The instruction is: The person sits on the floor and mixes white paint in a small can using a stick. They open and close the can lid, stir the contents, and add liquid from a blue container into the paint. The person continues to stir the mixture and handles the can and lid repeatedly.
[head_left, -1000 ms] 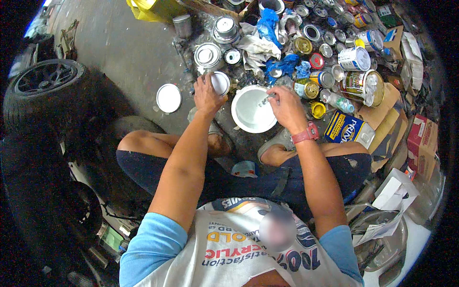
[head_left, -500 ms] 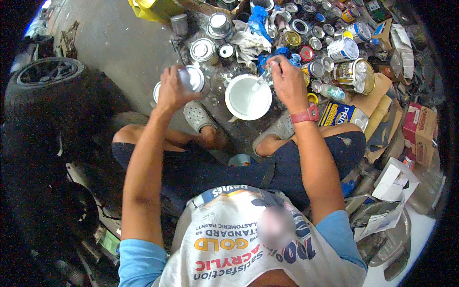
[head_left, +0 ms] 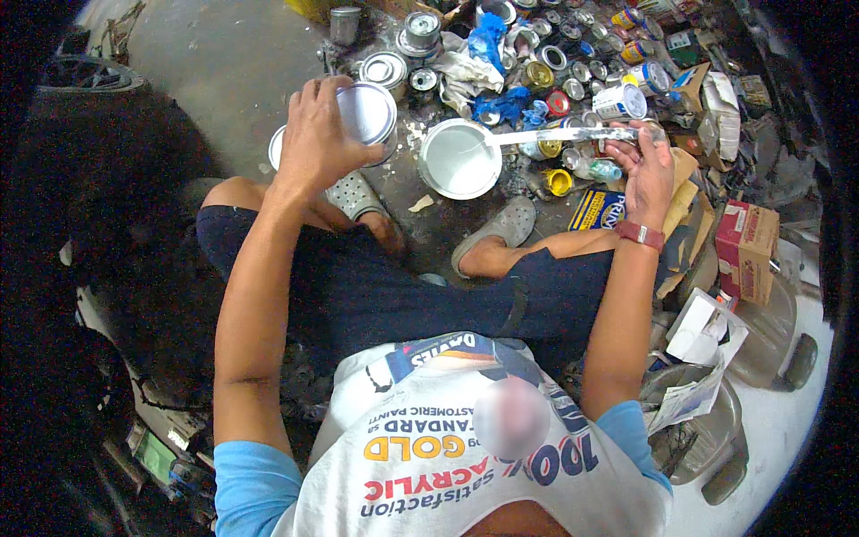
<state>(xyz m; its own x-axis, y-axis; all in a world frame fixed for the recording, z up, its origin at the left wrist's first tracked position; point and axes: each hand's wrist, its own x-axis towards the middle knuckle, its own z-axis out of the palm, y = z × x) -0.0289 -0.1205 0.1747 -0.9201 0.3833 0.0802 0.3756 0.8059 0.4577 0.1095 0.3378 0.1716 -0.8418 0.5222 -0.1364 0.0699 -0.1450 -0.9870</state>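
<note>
My left hand (head_left: pixel 313 130) is closed round the near left side of a paint can (head_left: pixel 368 113) with a pale lid, thumb and fingers spread along its rim. A round white rim (head_left: pixel 276 149) shows partly behind that hand. To the right stands an open round container (head_left: pixel 461 161) of white paint. My right hand (head_left: pixel 648 170), off to the right, grips the end of a long, flat, white-coated stirring stick (head_left: pixel 555 135). The stick is nearly level, its other end at the container's right rim.
Many tins (head_left: pixel 582 72) crowd the floor at the far right, with blue plastic (head_left: pixel 488 38) and crumpled rags (head_left: pixel 461 76) among them. Lidded cans (head_left: pixel 383 69) stand beyond my left hand. A red-and-brown carton (head_left: pixel 747 251) lies at right, a tyre (head_left: pixel 89 76) at far left.
My right hand has moved right, away from the container. The stick has swung from steeply inside it to nearly level. My left hand stays by the can, and the view has shifted slightly.
</note>
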